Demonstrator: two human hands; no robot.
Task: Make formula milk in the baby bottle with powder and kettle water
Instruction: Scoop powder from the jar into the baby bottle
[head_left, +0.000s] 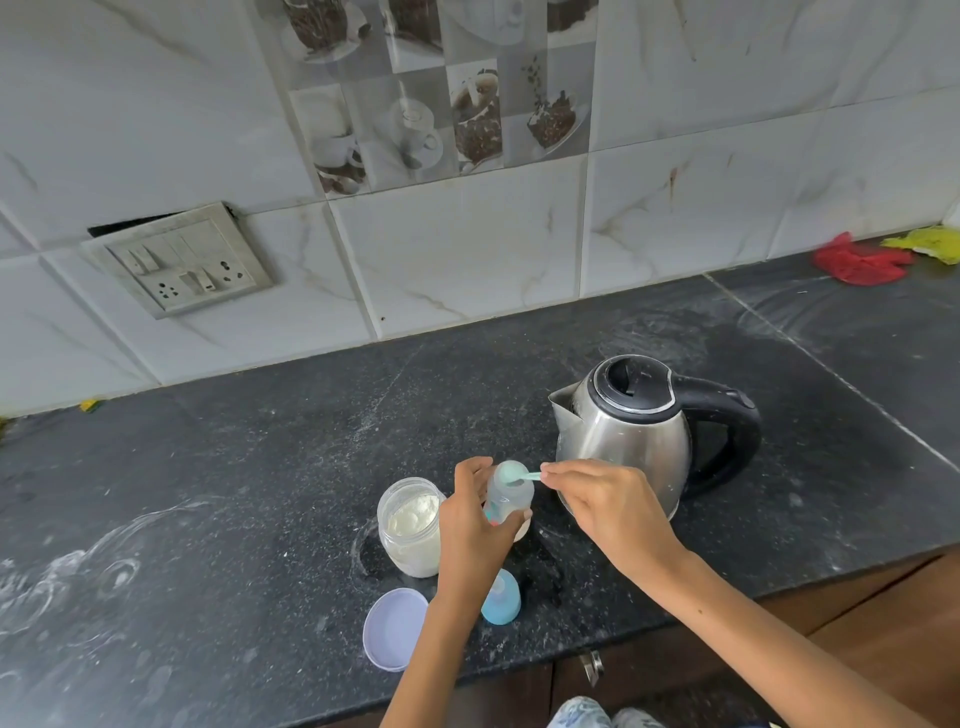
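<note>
On the dark stone counter (260, 467) stands one baby bottle (510, 493), uncapped, near the middle of the view and just toward seven o'clock from the one steel kettle (631, 441), whose black handle points to three o'clock and whose lid is closed. The left hand (475, 525) grasps the bottle, fingers wrapped round its far side and thumb on the near side, holding it upright on the counter. The right hand (605, 501) pinches the handle of one pale green scoop (519, 475) between thumb and fingertips, the scoop's bowl sitting at the bottle's mouth; whether powder is still in it is hard to tell. At nine o'clock from the bottle, just beside the left hand, is one open jar (410, 525) of white powder. Its single lilac lid (395, 629) lies flat at six o'clock from the jar, near the counter edge. One blue bottle cap (501, 597) stands at six o'clock from the bottle, partly behind the left wrist. Far off at two o'clock lie two crumpled bags, one red (857, 262) and one yellow (930, 241). One switch plate (179, 260) sits on the tiled wall at ten o'clock.
</note>
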